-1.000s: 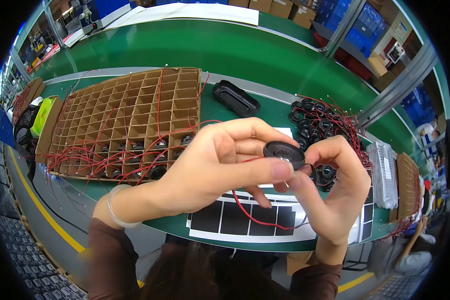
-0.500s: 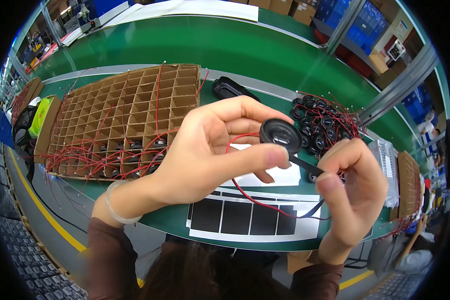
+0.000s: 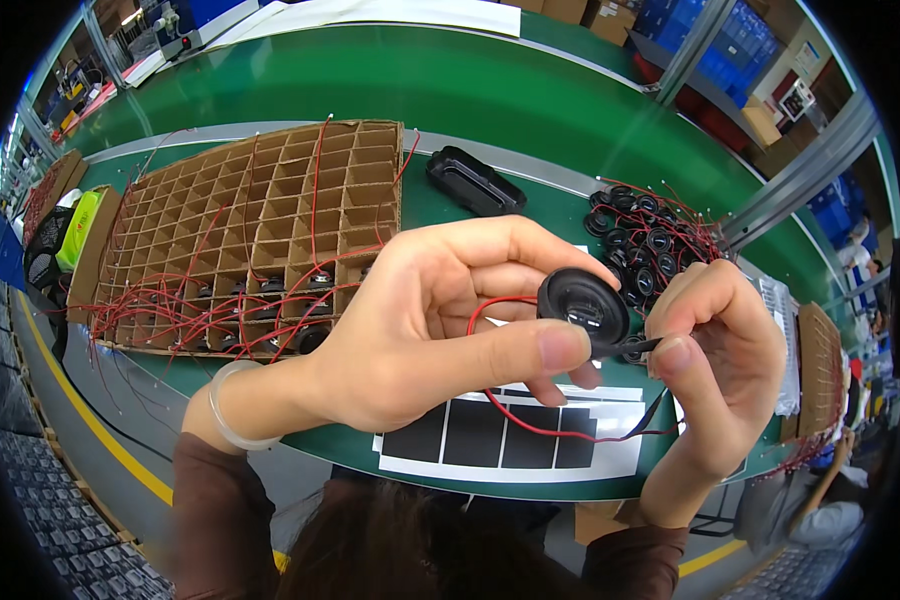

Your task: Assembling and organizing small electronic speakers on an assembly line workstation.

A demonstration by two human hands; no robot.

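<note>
My left hand grips a small round black speaker by its rim, between thumb and fingers. From it a red wire loops under the hand and runs toward my right wrist. My right hand pinches a thin black strip between thumb and forefinger. This strip stretches to the speaker's lower edge, by my left thumb; whether it sticks there I cannot tell. Below the hands lies a white sheet with black rectangles, partly covered by them.
A cardboard grid box at the left holds wired speakers in its nearer cells. Behind my hands lies an oblong black tray. More speakers with red wires are heaped at the right, near a metal post.
Both hands have shifted slightly right and down, with the speaker still in the left one. The stretch of strip showing between speaker and right fingers has tilted nearer level.
</note>
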